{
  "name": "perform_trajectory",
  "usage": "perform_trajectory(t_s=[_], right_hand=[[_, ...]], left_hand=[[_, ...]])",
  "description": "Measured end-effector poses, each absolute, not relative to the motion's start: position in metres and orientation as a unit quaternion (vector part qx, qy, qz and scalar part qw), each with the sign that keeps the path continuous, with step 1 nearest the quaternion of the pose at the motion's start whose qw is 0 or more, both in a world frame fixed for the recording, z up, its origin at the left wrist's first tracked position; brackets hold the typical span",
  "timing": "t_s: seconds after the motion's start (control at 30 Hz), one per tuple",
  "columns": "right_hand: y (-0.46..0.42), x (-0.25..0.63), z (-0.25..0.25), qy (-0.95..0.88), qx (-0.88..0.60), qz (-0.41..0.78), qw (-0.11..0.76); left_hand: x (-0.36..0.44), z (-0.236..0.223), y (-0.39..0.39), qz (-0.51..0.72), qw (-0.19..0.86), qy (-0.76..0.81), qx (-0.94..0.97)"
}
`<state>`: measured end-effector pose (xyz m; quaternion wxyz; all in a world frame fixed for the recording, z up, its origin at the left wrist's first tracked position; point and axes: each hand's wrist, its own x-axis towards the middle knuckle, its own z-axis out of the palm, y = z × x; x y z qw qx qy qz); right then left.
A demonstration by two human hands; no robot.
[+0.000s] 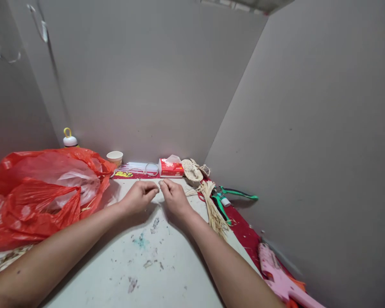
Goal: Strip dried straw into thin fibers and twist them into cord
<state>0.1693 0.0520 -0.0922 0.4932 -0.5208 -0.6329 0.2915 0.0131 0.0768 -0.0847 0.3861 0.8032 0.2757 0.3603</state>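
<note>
My left hand [140, 196] and my right hand [176, 197] meet fingertip to fingertip over the far part of the white board [137, 252]. Both are closed in a pinch, a narrow gap between them. Whatever lies between the fingertips is too small to make out. Just right of my right hand lies a bundle of dry straw strands [215, 214]. Behind it sits a woven straw piece [191, 170]. A red and white tissue pack [171, 168] stands beyond my fingers.
A large red plastic bag [45, 201] fills the left side. Along the back stand a paper cup [114, 157], clear sticks [137, 167] and a white bottle [70, 140]. Green-handled pliers [223, 201] and a pink glue gun [279, 273] lie along the right edge, beside grey walls.
</note>
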Motion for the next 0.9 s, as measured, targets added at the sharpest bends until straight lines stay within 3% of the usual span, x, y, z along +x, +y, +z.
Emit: perform_trajectory(t_s=[0.1,0.17,0.4,0.63,0.9], right_hand=[[0.055,0.165,-0.094,-0.566,-0.532,0.417,0.471],[0.056,0.167,-0.092,-0.555,-0.531,0.453,0.452],[0.060,0.183,-0.084,-0.534,-0.538,0.391,0.522],[0.054,0.170,-0.085,-0.644,-0.499,0.331,0.476],[0.057,0.182,-0.087,-0.660,-0.446,0.406,0.446]], left_hand=[[0.014,-0.094,0.073,0.346,0.204,0.257,0.879],[0.016,-0.097,0.070,0.352,0.187,0.262,0.879],[0.021,-0.082,0.072,0.423,0.439,0.322,0.725],[0.020,-0.085,0.075,0.410,0.475,0.294,0.721],[0.020,-0.080,0.075,0.337,0.613,0.305,0.647]])
